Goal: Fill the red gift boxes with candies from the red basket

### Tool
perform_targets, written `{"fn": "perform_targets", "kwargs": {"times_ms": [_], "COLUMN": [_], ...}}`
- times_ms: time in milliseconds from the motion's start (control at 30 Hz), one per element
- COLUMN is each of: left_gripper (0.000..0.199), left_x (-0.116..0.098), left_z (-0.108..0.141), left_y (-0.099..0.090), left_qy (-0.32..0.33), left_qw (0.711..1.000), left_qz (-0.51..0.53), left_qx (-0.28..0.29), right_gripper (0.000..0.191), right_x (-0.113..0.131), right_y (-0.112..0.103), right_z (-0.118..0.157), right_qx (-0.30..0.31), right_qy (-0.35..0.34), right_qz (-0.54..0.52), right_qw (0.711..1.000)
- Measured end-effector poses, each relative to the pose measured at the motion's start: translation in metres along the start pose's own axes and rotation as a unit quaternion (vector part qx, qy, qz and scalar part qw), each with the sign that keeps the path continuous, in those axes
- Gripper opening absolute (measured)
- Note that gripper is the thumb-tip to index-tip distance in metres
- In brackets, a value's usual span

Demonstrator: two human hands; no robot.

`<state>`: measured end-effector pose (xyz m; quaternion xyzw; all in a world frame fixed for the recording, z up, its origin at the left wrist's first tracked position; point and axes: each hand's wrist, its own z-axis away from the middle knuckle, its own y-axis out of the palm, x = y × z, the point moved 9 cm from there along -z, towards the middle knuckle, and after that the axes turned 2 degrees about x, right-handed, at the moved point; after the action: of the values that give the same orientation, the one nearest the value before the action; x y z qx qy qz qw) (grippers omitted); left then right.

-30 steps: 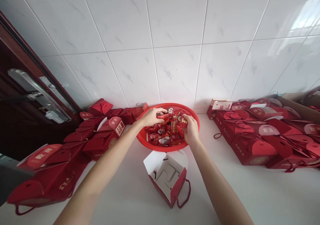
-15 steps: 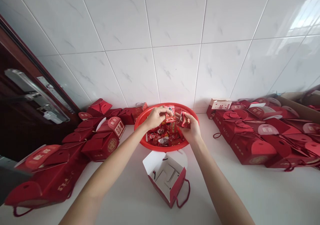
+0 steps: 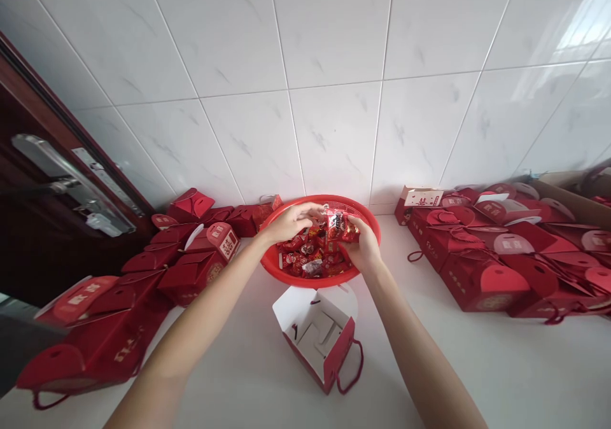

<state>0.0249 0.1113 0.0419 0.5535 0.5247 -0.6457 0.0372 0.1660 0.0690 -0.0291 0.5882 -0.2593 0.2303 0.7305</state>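
Over a red plastic basket (image 3: 267,260), my right hand (image 3: 365,246) is closed on shiny red candy packets (image 3: 335,224), thumb on top. My left hand (image 3: 292,223) hovers just left of them, its fingers apart and reaching toward their edge; whether the fingertips touch cannot be made out. Wrapped candies (image 3: 310,251) in red, with one clear wrapper, lie in the basket. In front of it stands an open red gift box (image 3: 315,340), white inside, with a dark red cord handle at its right.
Closed red gift boxes (image 3: 191,273) line the left side, near a dark door with a metal handle (image 3: 71,184). Many more red boxes (image 3: 482,282) crowd the right, with a cardboard carton (image 3: 563,193) behind. A tiled wall (image 3: 334,136) rises behind the basket.
The packet that my left hand was pinching is now with the packets in my right hand. My left fingers have opened. The gift box has stayed in place.
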Motion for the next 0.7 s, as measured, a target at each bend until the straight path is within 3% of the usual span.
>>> {"fn": "perform_targets", "kwargs": {"times_ms": [100,167,333,433,567,700], "left_gripper": [0.035,0.027,0.032,0.038,0.048,0.036], "left_x": [0.034,0.057,0.085,0.087,0.074,0.059], "left_z": [0.012,0.023,0.035,0.037,0.033,0.022], "left_y": [0.007,0.009,0.011,0.015,0.022,0.033], "left_qy": [-0.11,-0.169,-0.209,-0.207,-0.181,-0.153], "left_qw": [0.978,0.952,0.933,0.931,0.935,0.94], "left_qz": [-0.128,-0.191,-0.244,-0.257,-0.261,-0.262], "left_qx": [0.121,0.17,0.161,0.154,0.156,0.153], "right_gripper": [0.009,0.007,0.005,0.006,0.006,0.006], "right_x": [0.0,0.0,-0.001,0.0,0.0,0.001], "right_y": [0.0,0.0,0.0,0.0,-0.001,-0.001], "right_z": [0.0,0.001,0.002,0.002,0.002,0.002], "right_qx": [-0.001,-0.002,-0.003,-0.005,-0.006,-0.007], "right_qy": [0.0,0.002,0.002,-0.001,-0.003,-0.006], "right_qz": [0.001,-0.001,0.002,0.007,0.011,0.003], "right_qw": [1.0,1.0,1.0,1.0,1.0,1.0]}}
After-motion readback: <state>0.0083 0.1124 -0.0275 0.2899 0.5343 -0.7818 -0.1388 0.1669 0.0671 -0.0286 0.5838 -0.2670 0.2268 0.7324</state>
